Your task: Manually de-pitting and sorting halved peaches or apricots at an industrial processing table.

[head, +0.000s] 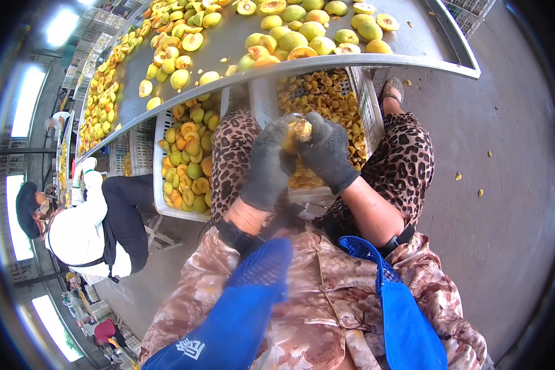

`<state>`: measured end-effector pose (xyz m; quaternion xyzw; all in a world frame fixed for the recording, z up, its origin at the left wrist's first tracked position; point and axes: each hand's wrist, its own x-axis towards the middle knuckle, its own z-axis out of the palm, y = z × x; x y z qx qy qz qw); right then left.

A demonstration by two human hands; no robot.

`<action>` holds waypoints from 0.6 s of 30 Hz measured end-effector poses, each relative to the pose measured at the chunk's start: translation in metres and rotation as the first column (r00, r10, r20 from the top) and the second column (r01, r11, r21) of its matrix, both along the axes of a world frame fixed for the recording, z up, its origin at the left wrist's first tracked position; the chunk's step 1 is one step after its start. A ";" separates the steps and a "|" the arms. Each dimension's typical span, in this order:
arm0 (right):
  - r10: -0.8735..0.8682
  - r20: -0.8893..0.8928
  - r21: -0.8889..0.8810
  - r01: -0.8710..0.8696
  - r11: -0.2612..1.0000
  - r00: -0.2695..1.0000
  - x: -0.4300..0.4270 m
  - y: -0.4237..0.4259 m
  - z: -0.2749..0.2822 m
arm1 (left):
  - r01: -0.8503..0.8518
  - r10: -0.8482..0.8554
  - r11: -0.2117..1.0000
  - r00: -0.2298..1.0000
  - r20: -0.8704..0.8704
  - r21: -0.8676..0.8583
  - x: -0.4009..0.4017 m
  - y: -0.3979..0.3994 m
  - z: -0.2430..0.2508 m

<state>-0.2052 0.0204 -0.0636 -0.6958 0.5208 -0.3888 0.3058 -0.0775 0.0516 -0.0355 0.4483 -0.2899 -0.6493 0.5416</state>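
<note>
My left hand (pixel 269 155), in a dark grey work glove, is closed around a yellow stone fruit (pixel 290 141), probably a peach. Against it is my right hand (pixel 324 152), gloved the same way, its fingers closed at a rough, pale-brown fruit piece or stone (pixel 301 129). A small shiny curved edge (pixel 297 115) shows at the top between the hands; whether it is a tool I cannot tell. Both hands are above a white plastic crate (pixel 367 99) holding many brownish-yellow fruit scraps or stones (pixel 321 99) between my knees.
A metal-rimmed table (pixel 425 58) with whole and halved peaches (pixel 300 34) spans the top. Left of my knee, a white crate (pixel 158 185) holds halved fruit (pixel 187 157). Another person (pixel 83 226) in white sits at the left. Scraps dot the concrete floor (pixel 499 138).
</note>
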 end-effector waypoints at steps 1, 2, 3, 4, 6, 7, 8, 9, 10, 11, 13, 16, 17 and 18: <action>-0.002 -0.001 0.001 0.002 1.000 1.000 -0.001 -0.001 0.002 | 0.002 -0.002 1.000 1.000 -0.001 0.001 -0.001 0.000 -0.001; 0.005 -0.048 0.021 -0.004 1.000 0.999 -0.002 0.000 0.005 | -0.004 0.005 1.000 1.000 -0.008 0.030 -0.001 0.000 -0.002; 0.014 -0.095 0.042 -0.010 0.999 0.995 -0.002 0.000 0.007 | -0.011 0.012 0.998 1.000 -0.014 0.058 0.000 0.001 -0.003; 0.014 -0.093 0.042 -0.010 0.999 0.996 0.000 0.000 0.004 | -0.012 0.013 0.998 1.000 -0.013 0.058 0.001 0.002 -0.004; -0.046 -0.018 0.047 0.047 0.998 0.999 0.001 -0.002 -0.001 | 0.007 -0.007 1.000 1.000 0.001 -0.007 0.002 0.001 -0.004; -0.046 -0.018 0.045 0.047 0.998 0.999 0.000 -0.003 -0.001 | 0.007 -0.007 1.000 1.000 0.002 -0.009 0.002 -0.001 -0.004; -0.009 0.236 0.038 0.000 0.999 0.972 0.000 -0.004 0.000 | 0.015 -0.006 0.995 0.996 0.093 -0.099 0.002 -0.003 -0.004; 0.030 0.474 0.018 -0.044 0.999 0.880 0.000 -0.005 0.000 | 0.032 0.003 0.982 0.983 0.183 -0.188 0.002 -0.004 -0.005; 0.032 0.474 0.015 -0.045 0.999 0.880 -0.002 -0.006 -0.001 | 0.031 0.004 0.981 0.983 0.183 -0.191 0.002 -0.003 -0.006; 0.084 0.249 -0.039 -0.077 0.996 0.965 -0.006 -0.006 -0.002 | 0.040 0.087 0.953 0.913 0.398 -0.299 0.002 -0.002 -0.007; 0.119 0.009 -0.085 -0.118 0.989 0.993 -0.007 -0.006 -0.001 | 0.076 0.188 0.913 0.792 0.580 -0.400 0.005 -0.002 -0.004; 0.068 -0.059 -0.220 -0.079 0.972 0.996 -0.008 -0.002 0.002 | 0.307 0.141 0.847 0.658 0.740 -0.434 0.007 -0.002 0.008; 0.056 -0.026 -0.178 -0.060 0.982 0.998 -0.009 -0.002 0.000 | 0.286 0.070 0.882 0.708 0.702 -0.376 0.006 -0.002 0.009; 0.043 0.007 -0.136 -0.042 0.990 0.999 -0.009 -0.002 -0.001 | 0.269 0.002 0.911 0.756 0.655 -0.313 0.004 -0.003 0.010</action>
